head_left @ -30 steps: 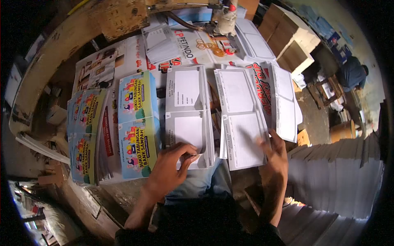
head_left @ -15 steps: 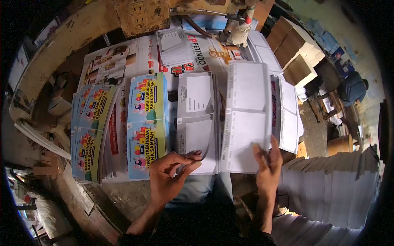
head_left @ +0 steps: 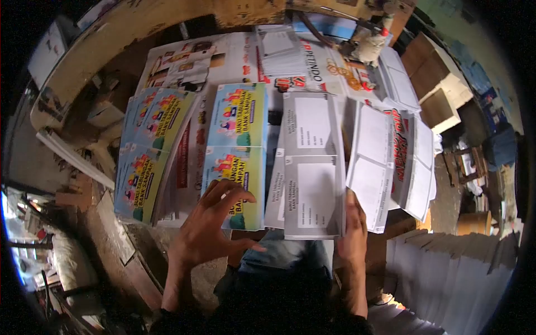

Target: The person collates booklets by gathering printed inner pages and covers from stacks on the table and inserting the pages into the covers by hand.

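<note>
My left hand [head_left: 212, 226] is spread, thumb and fingers apart, over the lower end of the middle stack of blue-green covers [head_left: 237, 117]. My right hand [head_left: 353, 229] is at the lower right edge of a grey-bordered printed sheet [head_left: 315, 192], its fingers partly hidden and blurred; whether it grips the sheet cannot be made out. Under that sheet's left side, more grey sheets [head_left: 273, 195] show. Right of it lies a tilted stack of white form sheets [head_left: 371, 162]. A second stack of colourful covers [head_left: 151, 151] lies at the left.
Another white stack [head_left: 419, 167] lies at the table's right edge. Toward the back are grey sheets [head_left: 279, 50], rubber bands [head_left: 343, 72] and a wrapped bottle [head_left: 371, 47]. Cartons [head_left: 438, 78] and tall paper piles [head_left: 446, 273] stand at the right. A person [head_left: 502, 142] is in the far right background.
The view has shifted, so the table sits further right. My left hand has opened from a pinch. My right hand has moved from the white form sheets to the grey-bordered sheet's edge.
</note>
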Available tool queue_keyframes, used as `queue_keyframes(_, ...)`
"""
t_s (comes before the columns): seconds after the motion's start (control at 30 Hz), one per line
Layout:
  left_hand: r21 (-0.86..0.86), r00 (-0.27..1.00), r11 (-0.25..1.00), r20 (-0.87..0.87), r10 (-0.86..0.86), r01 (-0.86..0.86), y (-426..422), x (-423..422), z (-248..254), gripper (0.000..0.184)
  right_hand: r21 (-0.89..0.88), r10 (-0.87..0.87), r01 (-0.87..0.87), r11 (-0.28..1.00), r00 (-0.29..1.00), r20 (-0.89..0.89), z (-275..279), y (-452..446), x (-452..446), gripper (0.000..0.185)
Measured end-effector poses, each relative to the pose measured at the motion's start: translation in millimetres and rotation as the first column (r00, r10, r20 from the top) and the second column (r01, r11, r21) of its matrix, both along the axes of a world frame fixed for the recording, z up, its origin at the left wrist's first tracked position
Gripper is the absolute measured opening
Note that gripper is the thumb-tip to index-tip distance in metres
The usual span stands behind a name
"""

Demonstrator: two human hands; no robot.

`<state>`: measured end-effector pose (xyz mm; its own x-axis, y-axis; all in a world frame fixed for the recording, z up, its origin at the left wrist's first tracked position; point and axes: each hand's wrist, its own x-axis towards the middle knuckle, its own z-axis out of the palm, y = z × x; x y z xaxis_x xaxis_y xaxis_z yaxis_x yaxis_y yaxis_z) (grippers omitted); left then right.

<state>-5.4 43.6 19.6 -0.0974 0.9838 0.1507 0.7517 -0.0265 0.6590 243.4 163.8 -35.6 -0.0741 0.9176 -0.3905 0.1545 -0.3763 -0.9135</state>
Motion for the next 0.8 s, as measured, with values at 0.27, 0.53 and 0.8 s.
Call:
queue_keyframes(0.27,0.076,0.97,0.987,0.185,-0.156,0.144,-7.3,-35.1,-33.2,0.043,0.152,0.233,-0.24,0.959,0.97,0.062,1.7,7.3,0.2,0.064)
queue_keyframes(0.53,0.027,0.789,0.948,0.563,0.247,-0.316,-38.7,-2.7,-23.2,0.012,0.36,0.165,-0.145,0.922,0.986,-0.026,7.2,-15.8,-27.7,0.057)
queue_keyframes(0.8,0.223,0.873,0.974,0.481,-0.077,-0.037,-35.9,-9.4,-39.1,0.024,0.258,0.437,-0.393,0.882,0.889,-0.139,-11.7,-44.0,-101.8,0.059)
